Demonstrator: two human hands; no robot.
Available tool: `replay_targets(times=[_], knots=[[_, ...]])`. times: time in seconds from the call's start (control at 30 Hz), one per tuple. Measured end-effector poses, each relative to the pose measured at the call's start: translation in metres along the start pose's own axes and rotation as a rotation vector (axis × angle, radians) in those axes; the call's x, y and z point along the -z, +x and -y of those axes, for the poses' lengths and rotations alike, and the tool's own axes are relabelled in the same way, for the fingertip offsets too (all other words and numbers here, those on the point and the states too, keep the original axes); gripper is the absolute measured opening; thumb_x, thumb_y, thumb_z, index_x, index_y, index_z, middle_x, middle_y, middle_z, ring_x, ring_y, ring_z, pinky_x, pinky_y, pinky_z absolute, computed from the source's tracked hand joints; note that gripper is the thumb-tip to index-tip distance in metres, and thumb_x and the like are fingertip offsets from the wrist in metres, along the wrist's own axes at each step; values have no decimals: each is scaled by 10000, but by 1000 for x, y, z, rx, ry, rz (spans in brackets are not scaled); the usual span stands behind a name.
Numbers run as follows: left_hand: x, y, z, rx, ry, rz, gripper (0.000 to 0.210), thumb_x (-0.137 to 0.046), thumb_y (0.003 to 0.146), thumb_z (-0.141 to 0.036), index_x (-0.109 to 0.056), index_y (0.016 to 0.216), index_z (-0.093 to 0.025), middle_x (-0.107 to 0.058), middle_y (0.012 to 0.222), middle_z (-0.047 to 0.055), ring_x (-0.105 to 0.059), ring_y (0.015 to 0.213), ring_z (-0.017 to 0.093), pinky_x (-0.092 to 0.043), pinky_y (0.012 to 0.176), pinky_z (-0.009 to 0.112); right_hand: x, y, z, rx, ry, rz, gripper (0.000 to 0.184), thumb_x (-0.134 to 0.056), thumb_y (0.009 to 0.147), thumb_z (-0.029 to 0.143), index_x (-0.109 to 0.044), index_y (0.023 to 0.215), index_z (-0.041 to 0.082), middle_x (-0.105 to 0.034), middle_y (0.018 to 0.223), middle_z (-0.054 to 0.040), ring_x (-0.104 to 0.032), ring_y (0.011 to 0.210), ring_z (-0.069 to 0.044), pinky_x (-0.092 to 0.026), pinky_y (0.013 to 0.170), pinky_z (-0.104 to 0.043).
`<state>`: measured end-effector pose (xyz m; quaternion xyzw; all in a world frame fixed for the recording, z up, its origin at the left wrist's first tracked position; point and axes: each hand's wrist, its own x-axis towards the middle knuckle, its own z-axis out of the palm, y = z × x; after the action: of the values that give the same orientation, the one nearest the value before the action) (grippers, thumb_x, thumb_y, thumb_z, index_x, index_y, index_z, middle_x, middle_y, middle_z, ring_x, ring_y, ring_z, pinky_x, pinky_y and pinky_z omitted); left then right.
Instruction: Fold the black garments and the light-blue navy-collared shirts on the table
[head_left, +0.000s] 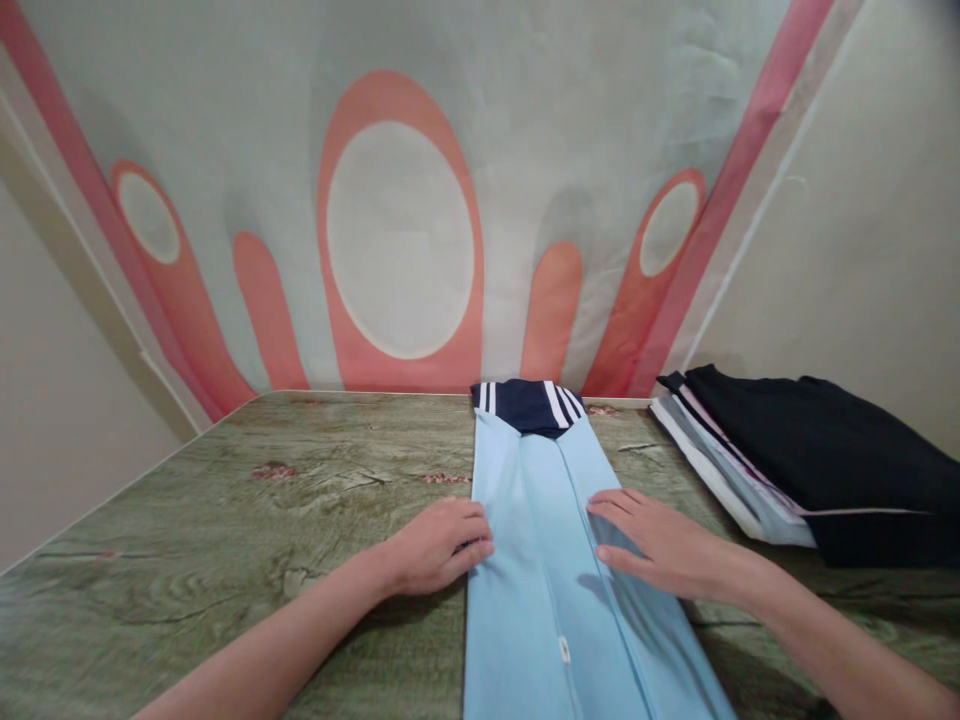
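Observation:
A light blue garment (517, 600) with a navy sailor collar (525, 408) lies on the table, its sides folded inward into a long strip. White stripes cross both sides of the collar, which points away from me. A small white tag (564, 650) shows near the front of the strip. My left hand (442, 545) is at the strip's left edge, fingers loosely bent and thumb apart, with the fingertips on the cloth. Over the right side, my right hand (652, 540) is open with fingers stretched out; whether it presses on the fabric I cannot tell.
A stack of folded clothes (840, 440), black on top with white and grey layers below, sits on the right. The wood-patterned table (225, 540) meets a wall hanging (525, 150) with coral and white shapes at the back.

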<state>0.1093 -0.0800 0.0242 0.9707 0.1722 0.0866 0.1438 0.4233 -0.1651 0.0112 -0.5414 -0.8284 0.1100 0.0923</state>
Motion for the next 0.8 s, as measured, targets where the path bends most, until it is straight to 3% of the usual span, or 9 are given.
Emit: replay_targets(times=[0.2,0.47,0.57,0.7,0.8], knots=[[-7,11,11,85,68,-137,236,-371,921,-289,-544,1060,-207,-524,1115,63,-464,1039,205,-334,915,352,7,2,2,38,39,7,428,-418,857,501,-560,1114,189,-559,1066,-91,-496,994,-225,-390,886,-396],[0,7,20,131,178,-81,190,-428,899,-333,-542,916,-182,-557,900,46,-513,875,194,-373,814,325,9,-3,3,43,44,44,419,-458,843,482,-551,1125,187,-549,1084,-92,-487,1018,-232,-388,893,-402],[5,7,31,113,169,-100,176,-427,901,-308,-548,943,-187,-564,990,56,-506,953,199,-369,852,331,14,1,-4,70,85,69,388,-442,855,465,-562,1104,193,-569,1074,-82,-512,1001,-218,-409,884,-386],[1,28,56,111,169,-155,260,-413,903,-296,-519,1114,-186,-508,1215,87,-438,1137,213,-325,955,358,14,34,-36,7,73,-77,386,-366,889,407,-561,1107,154,-584,1113,-110,-519,1053,-222,-387,938,-380],[-12,53,71,128,206,-126,357,-369,917,-316,-459,1227,-164,-450,1312,108,-372,1228,218,-277,1007,372,-4,72,-61,-130,-8,-219,465,-299,901,396,-492,1211,109,-501,1260,-150,-417,1199,-249,-307,1014,-416]])
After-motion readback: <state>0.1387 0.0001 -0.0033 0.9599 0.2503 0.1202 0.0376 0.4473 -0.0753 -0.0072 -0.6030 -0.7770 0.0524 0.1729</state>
